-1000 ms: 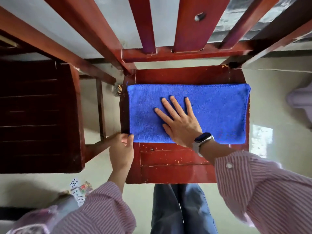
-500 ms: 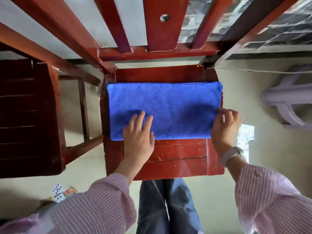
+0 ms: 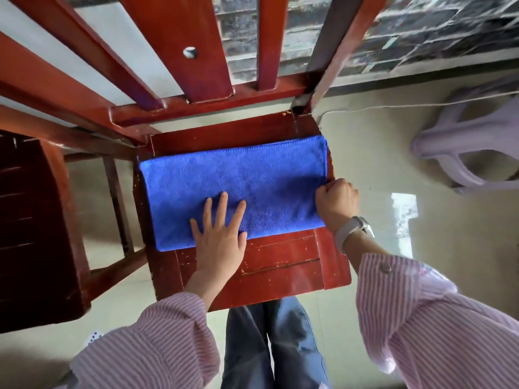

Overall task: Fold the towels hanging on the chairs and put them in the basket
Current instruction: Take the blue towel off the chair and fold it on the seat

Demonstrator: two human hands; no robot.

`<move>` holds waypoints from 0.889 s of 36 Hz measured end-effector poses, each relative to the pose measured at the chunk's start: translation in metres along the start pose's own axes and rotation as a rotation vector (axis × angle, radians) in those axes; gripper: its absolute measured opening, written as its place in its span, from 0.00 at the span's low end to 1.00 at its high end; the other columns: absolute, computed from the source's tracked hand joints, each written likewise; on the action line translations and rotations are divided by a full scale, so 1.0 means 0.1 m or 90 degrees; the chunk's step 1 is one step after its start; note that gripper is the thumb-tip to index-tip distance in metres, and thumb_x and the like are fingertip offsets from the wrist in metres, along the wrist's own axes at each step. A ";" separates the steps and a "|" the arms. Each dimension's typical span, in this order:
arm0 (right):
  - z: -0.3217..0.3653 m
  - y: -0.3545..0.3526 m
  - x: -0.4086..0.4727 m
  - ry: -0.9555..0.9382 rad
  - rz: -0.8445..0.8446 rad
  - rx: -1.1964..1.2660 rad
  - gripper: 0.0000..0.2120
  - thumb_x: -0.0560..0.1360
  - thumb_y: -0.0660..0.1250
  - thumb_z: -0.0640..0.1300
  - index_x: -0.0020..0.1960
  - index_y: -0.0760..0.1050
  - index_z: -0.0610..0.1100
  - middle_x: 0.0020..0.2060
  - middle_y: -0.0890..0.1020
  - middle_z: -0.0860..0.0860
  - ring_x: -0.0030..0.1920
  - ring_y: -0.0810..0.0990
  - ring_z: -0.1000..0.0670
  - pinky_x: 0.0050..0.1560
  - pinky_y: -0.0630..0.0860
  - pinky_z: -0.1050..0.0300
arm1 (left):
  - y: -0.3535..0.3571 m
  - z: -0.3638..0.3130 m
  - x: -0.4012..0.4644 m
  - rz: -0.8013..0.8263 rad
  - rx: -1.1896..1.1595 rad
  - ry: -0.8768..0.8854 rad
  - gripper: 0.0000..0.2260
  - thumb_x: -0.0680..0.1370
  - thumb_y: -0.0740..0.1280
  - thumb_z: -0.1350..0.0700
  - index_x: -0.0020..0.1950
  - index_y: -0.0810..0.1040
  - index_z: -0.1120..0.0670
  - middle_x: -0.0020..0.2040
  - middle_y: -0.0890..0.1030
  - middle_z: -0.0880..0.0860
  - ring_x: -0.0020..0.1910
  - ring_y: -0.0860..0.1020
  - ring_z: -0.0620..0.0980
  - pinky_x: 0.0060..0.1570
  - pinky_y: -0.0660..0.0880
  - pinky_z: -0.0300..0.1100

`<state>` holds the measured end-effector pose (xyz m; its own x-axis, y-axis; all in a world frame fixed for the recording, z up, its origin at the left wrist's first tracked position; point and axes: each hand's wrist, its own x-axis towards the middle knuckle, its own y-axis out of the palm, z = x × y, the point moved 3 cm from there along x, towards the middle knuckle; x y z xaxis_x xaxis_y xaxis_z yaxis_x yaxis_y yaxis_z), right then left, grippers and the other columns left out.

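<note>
Towel (image 3: 238, 186) under flat left fingers (image 3: 223, 209), right fingers (image 3: 323, 192) pinching its edge

The towel (image 3: 236, 189) lies on the chair seat (image 3: 280, 265), covering its back half from the left edge to the right edge. The left hand (image 3: 220, 237) rests on the towel's front edge; the right hand (image 3: 335, 203) grips its right edge. A second chair (image 3: 36, 220) stands left, a stool (image 3: 460, 147) right.

A pale plastic stool (image 3: 460, 153) stands on the floor (image 3: 379, 169) beside a stone wall (image 3: 421, 32).
</note>
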<state>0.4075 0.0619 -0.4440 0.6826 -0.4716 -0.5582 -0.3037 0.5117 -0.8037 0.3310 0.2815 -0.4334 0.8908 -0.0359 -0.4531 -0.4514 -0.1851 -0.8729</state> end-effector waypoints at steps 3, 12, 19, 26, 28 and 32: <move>0.03 -0.02 -0.09 -0.014 -0.014 -0.026 0.14 0.73 0.58 0.43 0.52 0.74 0.35 0.54 0.76 0.38 0.57 0.70 0.38 0.56 0.67 0.46 | 0.01 0.00 0.00 0.008 0.007 -0.005 0.29 0.68 0.74 0.53 0.67 0.68 0.48 0.72 0.65 0.58 0.69 0.64 0.65 0.54 0.65 0.72; 0.01 -0.17 -0.17 -0.022 0.079 0.245 0.07 0.73 0.62 0.39 0.47 0.76 0.38 0.35 0.77 0.45 0.37 0.73 0.46 0.39 0.68 0.57 | -0.03 0.04 0.00 0.055 -0.014 0.008 0.29 0.71 0.70 0.51 0.70 0.65 0.46 0.75 0.59 0.54 0.73 0.58 0.61 0.61 0.61 0.69; 0.49 -0.47 -0.59 -0.196 0.064 0.299 0.07 0.73 0.64 0.38 0.46 0.80 0.38 0.42 0.82 0.43 0.41 0.78 0.47 0.44 0.70 0.60 | -0.46 0.17 0.10 0.065 -0.705 -0.225 0.08 0.78 0.62 0.56 0.54 0.79 0.52 0.58 0.79 0.47 0.64 0.72 0.49 0.59 0.69 0.37; 1.01 0.08 -1.17 -0.282 0.391 0.355 0.11 0.77 0.60 0.36 0.55 0.77 0.41 0.37 0.79 0.51 0.27 0.77 0.62 0.39 0.75 0.65 | -0.65 0.36 0.15 0.080 -1.133 -0.415 0.12 0.81 0.54 0.55 0.50 0.77 0.54 0.40 0.83 0.48 0.39 0.81 0.43 0.38 0.77 0.34; 0.95 0.15 -1.09 -0.245 0.316 0.360 0.11 0.76 0.59 0.35 0.54 0.77 0.41 0.39 0.80 0.50 0.29 0.78 0.62 0.42 0.76 0.57 | -0.61 0.41 0.15 0.060 -1.047 -0.443 0.12 0.81 0.54 0.55 0.47 0.77 0.53 0.39 0.82 0.47 0.39 0.80 0.42 0.34 0.75 0.33; 0.77 0.21 -0.93 -0.218 0.184 0.309 0.12 0.75 0.58 0.34 0.53 0.77 0.41 0.46 0.81 0.42 0.45 0.81 0.43 0.50 0.76 0.49 | -0.49 0.48 0.24 -0.028 -0.708 -0.373 0.13 0.78 0.62 0.56 0.33 0.71 0.50 0.38 0.75 0.51 0.40 0.72 0.48 0.37 0.68 0.39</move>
<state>0.3886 0.1720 -0.3933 0.8156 -0.0534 -0.5761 -0.2261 0.8871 -0.4023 0.3723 0.3367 -0.4105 0.6181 0.3799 -0.6883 0.1205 -0.9109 -0.3945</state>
